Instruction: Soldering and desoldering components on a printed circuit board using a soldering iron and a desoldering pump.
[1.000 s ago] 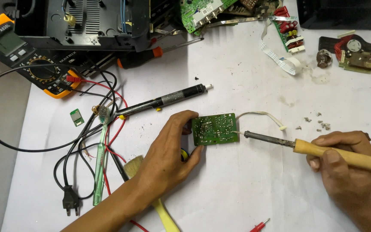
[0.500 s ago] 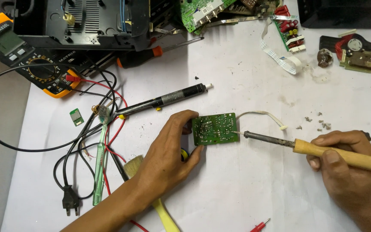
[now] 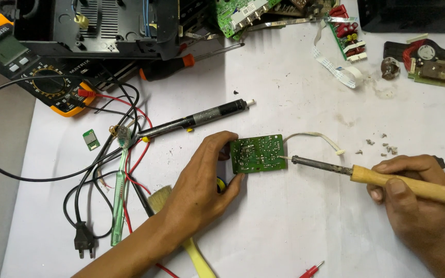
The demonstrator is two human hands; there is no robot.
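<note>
The small green rectangular circuit board (image 3: 258,154) lies solder side up on the white sheet (image 3: 284,231) that covers the table, near the middle of the view, and the left hand (image 3: 202,188) steadies it, thumb and fingers curled round its left edge with the fingertips touching the board. The right hand (image 3: 413,198) is closed in a fist-like grip round the pale wooden handle of a soldering iron (image 3: 366,176), whose dark metal tip rests at the board's right edge. As far as can be judged, work on the joints is under way; whether any joint is finished is too small to tell. A thin white lead with a plug (image 3: 318,139) arcs from the board's upper right corner. Just beyond the left hand lies one dark cylindrical desoldering pump (image 3: 197,120), and under the wrist one bristle brush with a yellow handle (image 3: 181,226). Further left sit one translucent green stick-like tool (image 3: 119,190), one tiny green board (image 3: 90,139), a tangle of black and red cables, and one black two-pin mains plug (image 3: 84,241). One orange-cased multimeter (image 3: 27,64) lies at the upper left beside an opened black plastic housing (image 3: 104,25) and one screwdriver with a black and orange handle (image 3: 181,64). A scatter of small screws (image 3: 382,146), roughly eight, lies above the right hand.
</note>
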